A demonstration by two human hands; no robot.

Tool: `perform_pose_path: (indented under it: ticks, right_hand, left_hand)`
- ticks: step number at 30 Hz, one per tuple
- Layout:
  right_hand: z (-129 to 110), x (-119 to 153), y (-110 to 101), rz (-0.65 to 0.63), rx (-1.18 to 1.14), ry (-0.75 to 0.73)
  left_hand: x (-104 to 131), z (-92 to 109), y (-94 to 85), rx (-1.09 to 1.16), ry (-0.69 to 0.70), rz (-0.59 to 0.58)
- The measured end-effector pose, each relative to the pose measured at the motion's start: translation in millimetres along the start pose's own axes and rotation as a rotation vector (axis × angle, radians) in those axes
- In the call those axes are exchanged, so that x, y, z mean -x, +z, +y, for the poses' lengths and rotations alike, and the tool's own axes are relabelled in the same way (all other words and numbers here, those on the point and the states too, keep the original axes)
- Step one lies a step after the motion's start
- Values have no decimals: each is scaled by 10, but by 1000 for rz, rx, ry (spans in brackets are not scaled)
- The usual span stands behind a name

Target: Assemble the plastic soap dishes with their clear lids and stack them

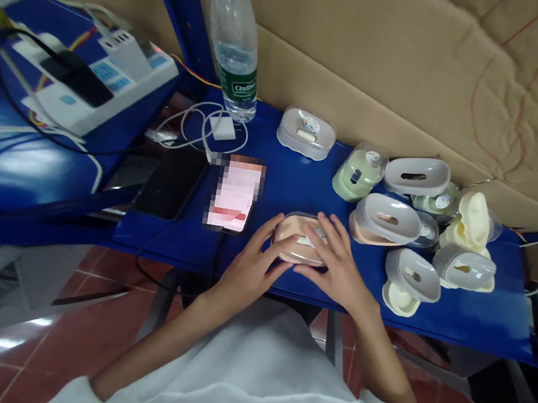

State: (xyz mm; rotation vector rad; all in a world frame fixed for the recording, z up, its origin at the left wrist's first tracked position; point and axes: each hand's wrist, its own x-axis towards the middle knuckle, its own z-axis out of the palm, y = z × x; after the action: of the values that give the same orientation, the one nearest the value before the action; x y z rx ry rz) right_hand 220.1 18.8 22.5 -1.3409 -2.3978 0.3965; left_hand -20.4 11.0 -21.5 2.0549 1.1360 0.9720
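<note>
A pink oval box with a clear lid (299, 253) lies on the blue table (292, 185) near its front edge. My left hand (257, 260) grips its left side, with the thumb over the lid. From the right, my right hand (339, 271) holds the same box, its fingers resting on the lid around a small white label. To the right of the hands stand a grey oval piece on a pink base (388, 218) and a grey piece on a cream base (412, 275). Behind the hands sits a grey lidded box (307, 133).
A phone with a lit screen (235, 196) lies left of the hands, beside a black phone (171, 180). A water bottle (237, 55) and white cable (201, 111) are behind. Further left is a power strip (98, 88). A green container (360, 173) and several grey and cream pieces occupy the right.
</note>
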Motion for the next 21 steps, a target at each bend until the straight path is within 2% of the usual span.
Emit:
perform_pose_path:
  ticks: [3,6,9,11,16,21]
  right_hand:
    - [79,99,90,3,56,-91]
    - [135,97,36,-44,112,-137]
    - [108,39,-71,-121,128,-134]
    - [68,4,-91,-131,124,-133]
    - [-5,4,54,-57,160,-91]
    - [-50,49,158,-66,66,-26]
  left_hand:
    - [12,-7,-5,-9,39,-3]
    - [-3,7,-40,-32,43,-46]
    - [-29,8,-74,0,-30,-90]
    - [-42,-14,-82,27,-64,-75]
    - [-44,-81,-136,26,-75,-89]
    - [-47,-44,-267,-18,-126,-111]
